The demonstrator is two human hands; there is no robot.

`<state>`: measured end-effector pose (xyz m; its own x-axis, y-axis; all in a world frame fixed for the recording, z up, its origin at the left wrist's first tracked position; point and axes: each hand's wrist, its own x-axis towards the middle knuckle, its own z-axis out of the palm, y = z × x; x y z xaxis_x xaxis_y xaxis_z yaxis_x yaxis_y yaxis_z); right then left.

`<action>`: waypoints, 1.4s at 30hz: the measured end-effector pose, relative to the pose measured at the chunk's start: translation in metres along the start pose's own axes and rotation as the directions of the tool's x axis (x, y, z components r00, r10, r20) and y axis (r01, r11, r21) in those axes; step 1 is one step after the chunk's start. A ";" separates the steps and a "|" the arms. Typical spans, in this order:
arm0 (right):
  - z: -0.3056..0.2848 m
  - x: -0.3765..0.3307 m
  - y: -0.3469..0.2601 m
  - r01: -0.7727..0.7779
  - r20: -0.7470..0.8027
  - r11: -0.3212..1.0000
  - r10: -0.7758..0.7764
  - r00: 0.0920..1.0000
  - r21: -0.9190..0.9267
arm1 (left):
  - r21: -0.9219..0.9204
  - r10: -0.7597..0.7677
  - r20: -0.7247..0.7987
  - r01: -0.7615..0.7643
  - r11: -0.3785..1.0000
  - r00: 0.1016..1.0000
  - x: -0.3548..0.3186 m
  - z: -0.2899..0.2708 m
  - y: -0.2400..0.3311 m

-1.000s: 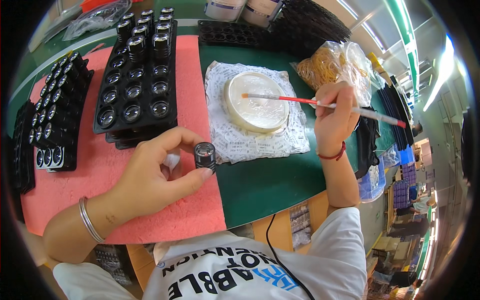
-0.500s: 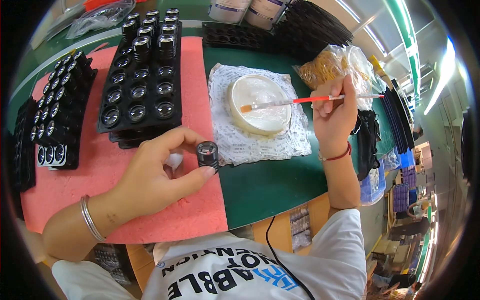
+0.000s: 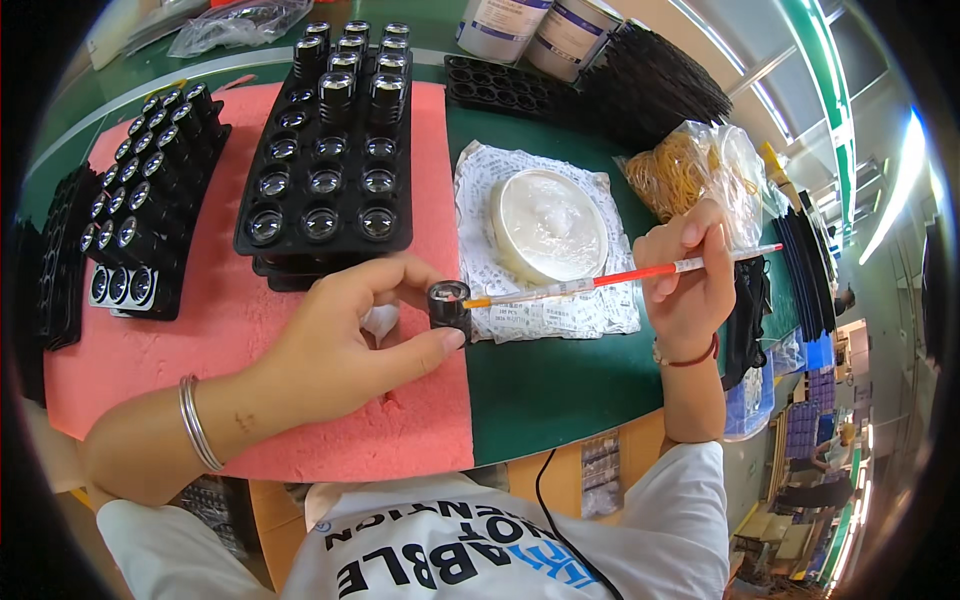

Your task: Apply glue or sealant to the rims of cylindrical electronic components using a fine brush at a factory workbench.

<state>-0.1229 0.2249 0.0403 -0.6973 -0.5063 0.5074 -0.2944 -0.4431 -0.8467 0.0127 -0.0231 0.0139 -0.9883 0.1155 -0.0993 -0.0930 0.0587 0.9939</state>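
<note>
My left hand (image 3: pixel 335 325) pinches a short black cylinder that looks like a flashlight head (image 3: pixel 449 318) upright between thumb and fingers, over the right edge of a pink foam mat (image 3: pixel 225 390). Something white, too hidden to name, shows by its curled fingers. In my right hand (image 3: pixel 690 285) is a slim paintbrush (image 3: pixel 628 276) with a red handle. Its yellowish bristles meet the cylinder's top rim on the right side. Beyond the brush, a round white dish (image 3: pixel 505 250) holds a glossy, clear-whitish substance. It stands on a printed paper sheet (image 3: pixel 480 180).
Black trays (image 3: pixel 295 235) of lens-topped cylinders stand on the mat, beside a second filled tray (image 3: pixel 165 270) at left. At the back are an empty black tray (image 3: pixel 500 85), two cans (image 3: pixel 570 40) and stacked black trays (image 3: pixel 650 85). A bag of yellow rubber bands (image 3: pixel 690 170) lies behind my right hand.
The paintbrush has swung left and down from over the dish to the cylinder's rim. My left hand still holds the cylinder. The whole view has shifted slightly.
</note>
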 end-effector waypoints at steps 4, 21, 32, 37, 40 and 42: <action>-0.001 0.000 0.002 0.033 0.065 0.999 -0.031 0.997 -0.032 | 0.023 0.032 -0.004 -0.032 0.999 0.999 0.001 -0.001 -0.001; -0.011 0.000 0.001 0.097 0.138 0.976 -0.071 0.988 -0.194 | -0.065 0.031 0.010 -0.031 0.997 0.999 0.000 -0.001 -0.004; -0.015 0.003 0.003 0.069 0.121 0.978 -0.045 0.992 -0.195 | -0.138 0.077 -0.026 -0.080 0.987 0.997 0.001 0.002 -0.008; -0.014 0.003 0.001 0.040 0.096 0.979 -0.021 0.995 -0.201 | -0.089 0.059 -0.009 -0.060 0.994 0.998 0.001 -0.001 -0.008; -0.014 0.003 0.002 0.034 0.093 0.977 -0.014 0.996 -0.210 | -0.111 0.052 -0.003 -0.052 0.992 0.999 0.000 0.000 -0.004; -0.015 0.003 0.003 0.036 0.091 0.976 -0.017 0.996 -0.213 | -0.115 0.055 0.002 -0.055 0.992 0.998 0.000 -0.001 -0.004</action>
<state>-0.1355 0.2333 0.0373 -0.6297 -0.5638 0.5344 -0.4522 -0.2933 -0.8423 0.0130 -0.0240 0.0105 -0.9917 0.1205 -0.0444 -0.0521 -0.0617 0.9967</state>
